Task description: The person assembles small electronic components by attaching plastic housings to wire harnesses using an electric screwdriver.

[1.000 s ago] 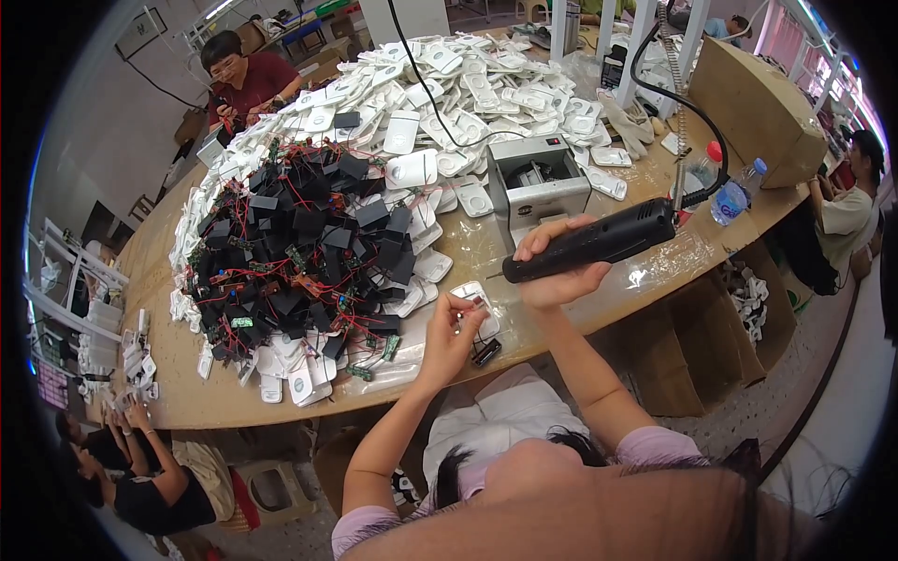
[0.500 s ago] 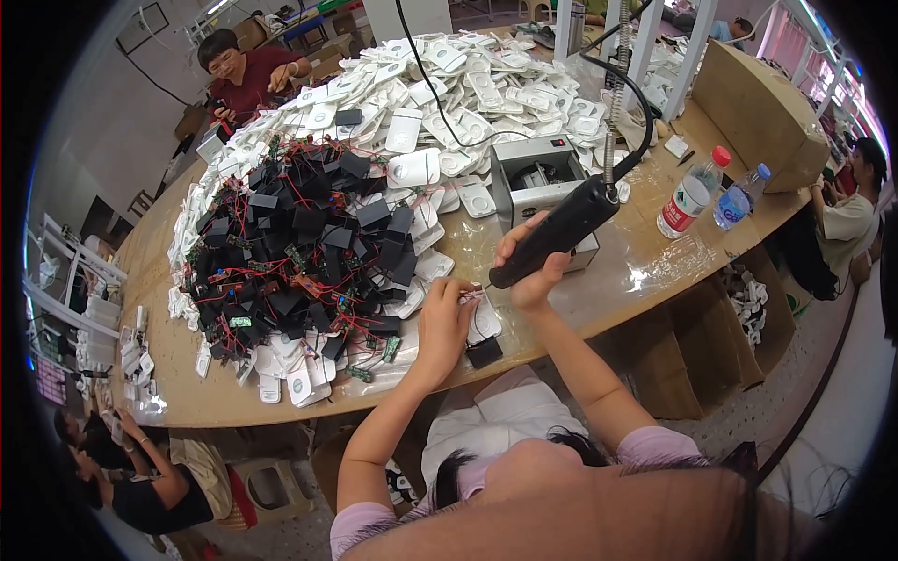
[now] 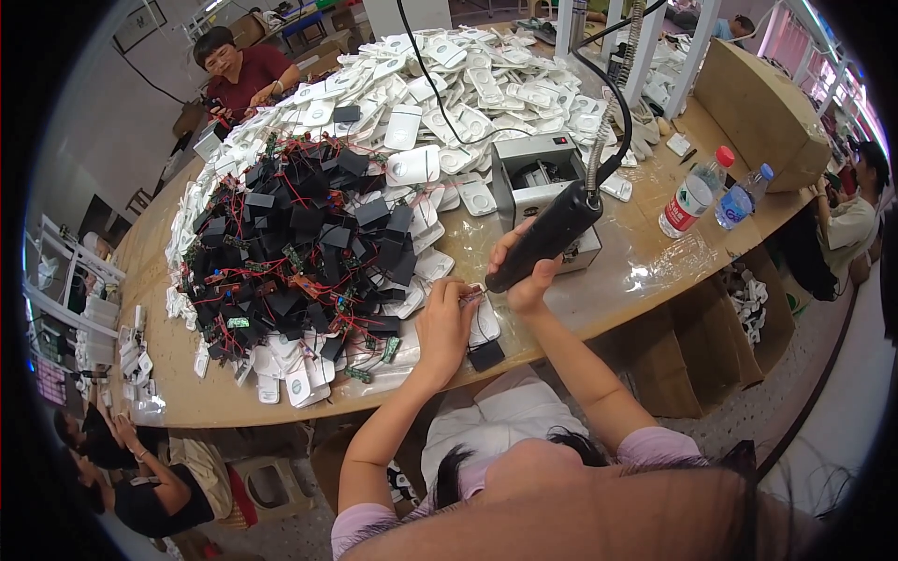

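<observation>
My right hand (image 3: 529, 280) is wrapped around a black electric screwdriver (image 3: 552, 234), which tilts so that its lower end is over a white plastic casing (image 3: 485, 324) on the table. With bent fingers my left hand (image 3: 443, 323) grips the casing's far left edge, where a small part with thin wires shows; its fingertips are close to the tool's tip. At the near end of the casing lies a black box-shaped part (image 3: 486, 356). What exactly the tip touches is too small to make out.
A heap of black boxes with red wires and circuit boards (image 3: 309, 234) lies left, before a large pile of white casings (image 3: 505, 84). A grey metal machine (image 3: 538, 168) stands beyond my right hand, two bottles (image 3: 692, 194) further right. Co-workers (image 3: 245, 75) sit around the table.
The screwdriver's upper end has shifted a little left and toward me, and its spring and cable moved along. My left hand stays at the casing. The co-worker at the back has lowered a hand.
</observation>
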Motion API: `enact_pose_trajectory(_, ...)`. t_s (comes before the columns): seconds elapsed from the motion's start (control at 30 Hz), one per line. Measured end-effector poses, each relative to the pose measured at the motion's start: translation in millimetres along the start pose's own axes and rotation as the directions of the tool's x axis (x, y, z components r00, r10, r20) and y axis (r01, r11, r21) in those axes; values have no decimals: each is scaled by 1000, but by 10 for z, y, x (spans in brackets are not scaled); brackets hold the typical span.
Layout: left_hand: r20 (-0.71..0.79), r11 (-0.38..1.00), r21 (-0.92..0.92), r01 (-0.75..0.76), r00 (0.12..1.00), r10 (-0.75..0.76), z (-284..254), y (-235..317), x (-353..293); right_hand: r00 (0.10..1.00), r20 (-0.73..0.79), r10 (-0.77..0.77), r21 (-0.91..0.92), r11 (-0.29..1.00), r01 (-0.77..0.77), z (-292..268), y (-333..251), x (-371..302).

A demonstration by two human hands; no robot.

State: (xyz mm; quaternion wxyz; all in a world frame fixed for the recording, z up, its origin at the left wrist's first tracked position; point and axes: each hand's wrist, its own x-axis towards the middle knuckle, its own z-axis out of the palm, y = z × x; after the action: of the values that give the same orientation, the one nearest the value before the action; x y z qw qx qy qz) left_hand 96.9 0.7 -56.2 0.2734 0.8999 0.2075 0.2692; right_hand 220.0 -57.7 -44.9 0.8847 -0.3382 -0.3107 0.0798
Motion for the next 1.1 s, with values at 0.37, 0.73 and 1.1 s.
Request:
enact_pose_trajectory(0.37,-21,1000,19,-18,1000,18,22,-4,2,1000,11,30,-25,999,-29,-36,55,-39)
enact_pose_trajectory(0.73,-25,998,53,-16,1000,17,29,14,2,999,12,34,-24,999,-34,-40,50,-51)
enact_pose_trajectory(1.1,-24,997,76,-5,1000,7,50,-3,12,1000,1,29,-15,999,-29,-51,59,-54)
